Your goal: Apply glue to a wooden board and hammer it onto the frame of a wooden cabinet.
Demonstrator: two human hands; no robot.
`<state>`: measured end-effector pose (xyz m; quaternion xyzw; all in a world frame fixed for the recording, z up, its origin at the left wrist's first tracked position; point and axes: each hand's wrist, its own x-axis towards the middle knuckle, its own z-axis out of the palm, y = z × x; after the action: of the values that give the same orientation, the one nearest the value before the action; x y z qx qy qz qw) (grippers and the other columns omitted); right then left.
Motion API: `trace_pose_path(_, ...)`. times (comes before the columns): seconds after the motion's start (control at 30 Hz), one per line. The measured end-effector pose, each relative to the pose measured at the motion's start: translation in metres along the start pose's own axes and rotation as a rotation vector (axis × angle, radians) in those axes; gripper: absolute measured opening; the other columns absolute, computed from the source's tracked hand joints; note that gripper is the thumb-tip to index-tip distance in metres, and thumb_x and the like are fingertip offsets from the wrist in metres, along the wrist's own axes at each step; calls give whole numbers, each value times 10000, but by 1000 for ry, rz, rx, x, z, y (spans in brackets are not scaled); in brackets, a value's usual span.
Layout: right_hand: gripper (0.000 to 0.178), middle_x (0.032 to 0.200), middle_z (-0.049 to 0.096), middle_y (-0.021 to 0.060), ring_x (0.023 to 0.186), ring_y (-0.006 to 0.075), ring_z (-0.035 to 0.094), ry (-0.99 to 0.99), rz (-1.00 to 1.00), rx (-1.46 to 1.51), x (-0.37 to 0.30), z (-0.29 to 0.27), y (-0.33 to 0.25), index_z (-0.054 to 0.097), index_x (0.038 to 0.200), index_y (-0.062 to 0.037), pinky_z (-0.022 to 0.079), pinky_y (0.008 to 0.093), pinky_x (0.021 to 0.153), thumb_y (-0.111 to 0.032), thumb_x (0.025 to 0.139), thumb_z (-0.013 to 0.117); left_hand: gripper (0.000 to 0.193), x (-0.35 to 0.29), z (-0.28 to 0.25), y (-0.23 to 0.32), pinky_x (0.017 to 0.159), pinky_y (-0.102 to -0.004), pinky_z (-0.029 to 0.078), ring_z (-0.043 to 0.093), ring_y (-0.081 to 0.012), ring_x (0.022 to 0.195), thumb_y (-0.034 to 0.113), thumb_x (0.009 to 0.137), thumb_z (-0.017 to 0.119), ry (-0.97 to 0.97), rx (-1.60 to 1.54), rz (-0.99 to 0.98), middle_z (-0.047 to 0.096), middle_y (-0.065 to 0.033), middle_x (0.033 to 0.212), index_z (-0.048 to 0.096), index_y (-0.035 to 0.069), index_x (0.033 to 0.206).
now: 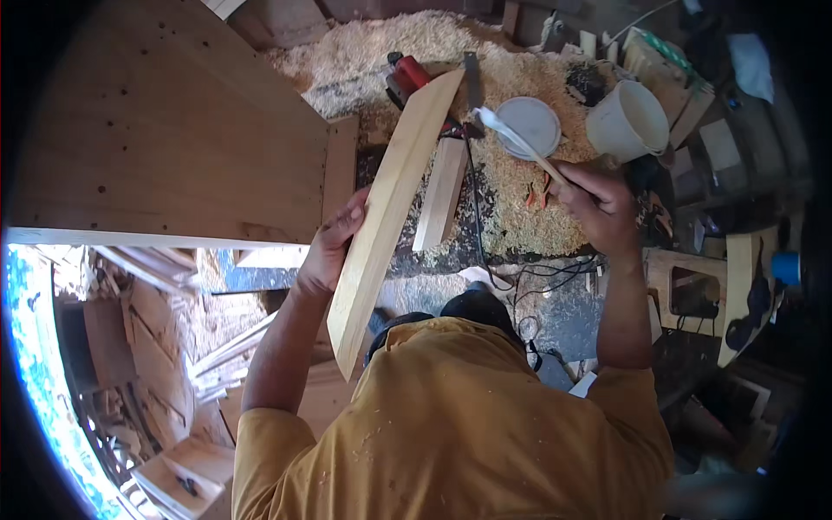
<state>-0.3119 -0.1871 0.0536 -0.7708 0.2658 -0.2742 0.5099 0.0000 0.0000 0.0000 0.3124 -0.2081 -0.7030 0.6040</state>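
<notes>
My left hand (338, 241) grips a long pale wooden board (397, 199) along its left edge. The board slants, its upper end leaning right and its lower end close to my body. In my right hand (600, 206) is a thin wooden stick (533, 154), its far tip coated in something thick and white. That tip is above the left edge of a round white tub or lid (539, 121) and apart from the board. A shorter wooden block (442, 192) lies on the bench just right of the board.
Sawdust covers much of the bench (503, 230). A red power tool (409, 76) is partly behind the board. Orange-handled pliers (544, 192) lie near my right hand, and a white bucket (637, 117) lies beyond. A large wooden panel (173, 130) fills the left. Black cable (477, 208) trails over the bench edge.
</notes>
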Motion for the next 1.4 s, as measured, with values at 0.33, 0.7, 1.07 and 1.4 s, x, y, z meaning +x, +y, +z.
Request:
trace_pose_path(0.33,336,812,599,103,640,187,580,196,-383,-627,20,64,-71,629,1138,-35,464,294,572,-4,804,641,590,-47,-13,41,780,-325,558,649,-178,929,217,892,596,-96,3,19,599,-102,1158,343,45,1398)
trace_pose_path(0.7,296,891,655,137,748,173,627,288,-311,-627,26,62,-86,629,1132,-2,487,282,656,12,837,613,607,-53,-27,46,804,-312,544,642,-168,940,223,883,613,-127,-7,13,593,-98,1175,347,43,1398)
trace_pose_path(1.07,266,868,678,112,792,140,632,215,-231,-523,30,55,-76,601,1143,48,496,277,723,-56,899,585,629,-46,-26,45,806,-301,534,634,-166,949,223,870,623,-107,39,-5,590,-104,1190,349,31,1403)
trace_pose_path(1.4,262,867,677,110,778,129,622,225,-225,-518,26,57,-74,609,1140,37,490,267,706,-81,908,582,617,-47,-30,40,806,-305,535,633,-173,957,215,872,618,-109,20,-16,588,-109,1195,354,36,1400)
